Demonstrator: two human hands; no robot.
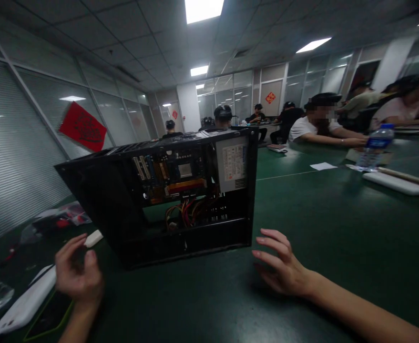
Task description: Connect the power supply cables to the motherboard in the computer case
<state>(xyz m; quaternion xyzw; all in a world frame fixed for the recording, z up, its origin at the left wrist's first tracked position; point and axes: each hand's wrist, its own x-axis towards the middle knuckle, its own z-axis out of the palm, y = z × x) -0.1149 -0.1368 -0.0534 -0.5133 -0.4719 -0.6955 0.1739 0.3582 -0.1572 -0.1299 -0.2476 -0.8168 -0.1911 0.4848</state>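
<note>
1. As it runs well back into the rm., the green table [323,224] fills most of the lower view.
2. Black computer case [123,200] is on the table, betw. R hand [282,269] & L hand [78,276], open side twd. camera.
3. Circuit board [186,170] sits inside, upper part of case.
4. R hand: just beside case's lower R corner, apart from it; fingers loosely spread.
5. L hand: near case's L side, apart; fingers bent, thumb held away from them.
6. Power box [233,164], labelled, upper R of case.
7. Wires [185,213], mixed colours, bunched below board.
8. White block [94,238] by L hand's fingertips; can't tell if touching.
</note>
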